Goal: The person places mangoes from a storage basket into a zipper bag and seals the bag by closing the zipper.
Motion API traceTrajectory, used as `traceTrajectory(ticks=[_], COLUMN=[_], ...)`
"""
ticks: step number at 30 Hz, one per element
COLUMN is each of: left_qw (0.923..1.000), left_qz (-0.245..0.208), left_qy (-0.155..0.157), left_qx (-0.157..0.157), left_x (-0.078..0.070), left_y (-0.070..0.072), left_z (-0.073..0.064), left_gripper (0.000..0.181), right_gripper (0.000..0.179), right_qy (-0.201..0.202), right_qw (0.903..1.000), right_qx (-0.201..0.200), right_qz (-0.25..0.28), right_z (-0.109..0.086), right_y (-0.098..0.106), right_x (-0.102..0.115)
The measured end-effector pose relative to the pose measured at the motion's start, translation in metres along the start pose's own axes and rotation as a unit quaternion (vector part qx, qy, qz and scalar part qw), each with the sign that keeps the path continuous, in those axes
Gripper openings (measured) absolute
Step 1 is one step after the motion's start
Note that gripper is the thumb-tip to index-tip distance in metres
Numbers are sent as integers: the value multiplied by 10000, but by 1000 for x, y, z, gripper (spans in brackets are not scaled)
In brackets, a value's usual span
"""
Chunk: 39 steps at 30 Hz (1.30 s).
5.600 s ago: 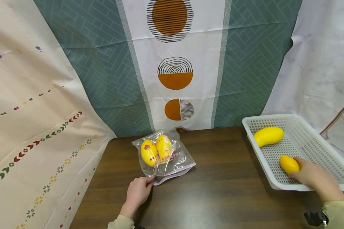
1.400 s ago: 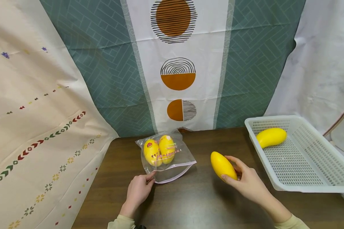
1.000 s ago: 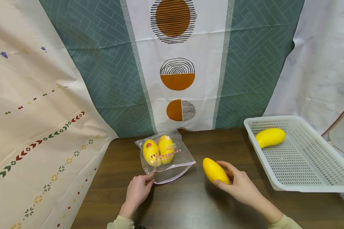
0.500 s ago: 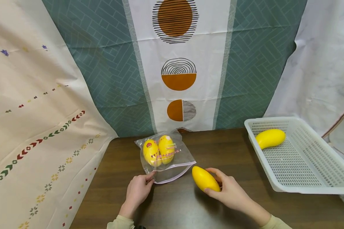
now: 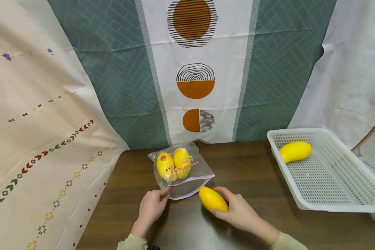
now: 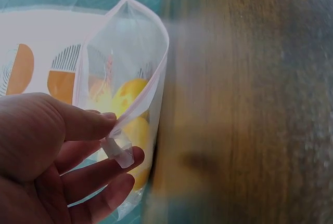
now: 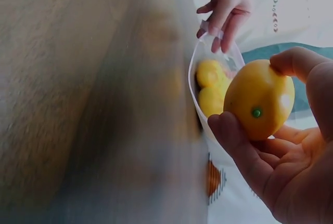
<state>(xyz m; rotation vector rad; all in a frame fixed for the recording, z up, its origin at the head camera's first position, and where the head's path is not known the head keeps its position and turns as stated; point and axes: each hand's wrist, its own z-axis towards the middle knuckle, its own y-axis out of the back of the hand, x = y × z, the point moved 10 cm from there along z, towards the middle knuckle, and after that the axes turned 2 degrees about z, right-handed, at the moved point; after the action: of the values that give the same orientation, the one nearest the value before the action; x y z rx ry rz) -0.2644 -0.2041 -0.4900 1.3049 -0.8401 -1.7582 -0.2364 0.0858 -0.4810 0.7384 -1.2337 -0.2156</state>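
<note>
My left hand [image 5: 152, 205] pinches one corner of a clear zip bag [image 5: 192, 187] between thumb and fingers. Its pink-edged mouth gapes toward me, as the left wrist view shows. Two yellow mangoes [image 5: 182, 163] lie side by side inside the bag, behind pink print. My right hand [image 5: 237, 211] holds another smooth yellow mango [image 5: 213, 199] between thumb and fingers, just to the right of the bag's mouth. A small green stem spot shows on this mango [image 7: 260, 99] in the right wrist view, where it overlaps the bag's opening.
At the right stands a white perforated plastic basket [image 5: 334, 205] with one yellow mango [image 5: 296, 151] in its far left corner. The dark wooden table [image 5: 253, 163] ends at a patterned cloth [image 5: 203, 69] behind. A cream cloth [image 5: 65, 166] hangs along the left.
My right hand took a mango from the basket and carried it left, up to the bag's mouth. My left hand stays at the bag's corner, and the mouth now gapes wider than at first.
</note>
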Motion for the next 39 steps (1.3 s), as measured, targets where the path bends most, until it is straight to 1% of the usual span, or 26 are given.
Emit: traceTrajectory(ticks=[11,17,21,26,31,34,39], left_qw=[10000,10000,9999,9999,9998,9997,9996], left_qz=[14,35,55,52,49,58,64], left_qy=[-19,-27,-62,-123,-183,-241,-278], left_qx=[61,80,62,26,3,-26,-76], left_x=[-2,-2,-2,-3,-4,-6,-7], left_y=[-3,-3,-3,-3,-2,-2,-2], left_z=[0,0,1,1,2,2,2], left_gripper=[35,35,35,35,35,36,36], right_gripper=[68,68,69,71,69,67,66], right_qy=[-286,-302,-267,-256,-66,114,412], right_qw=[9996,9995,9987,9952,9903,9855,9743], right_qx=[17,-31,-178,-307,-345,-396,-555], right_qz=[43,-81,-403,-899,-1341,-1645,-2144], right_z=[16,23,27,32,39,42,46], right_y=[-16,-19,-18,-20,-26,-30,-37], right_x=[-6,-6,-6,-6,-2,1,5])
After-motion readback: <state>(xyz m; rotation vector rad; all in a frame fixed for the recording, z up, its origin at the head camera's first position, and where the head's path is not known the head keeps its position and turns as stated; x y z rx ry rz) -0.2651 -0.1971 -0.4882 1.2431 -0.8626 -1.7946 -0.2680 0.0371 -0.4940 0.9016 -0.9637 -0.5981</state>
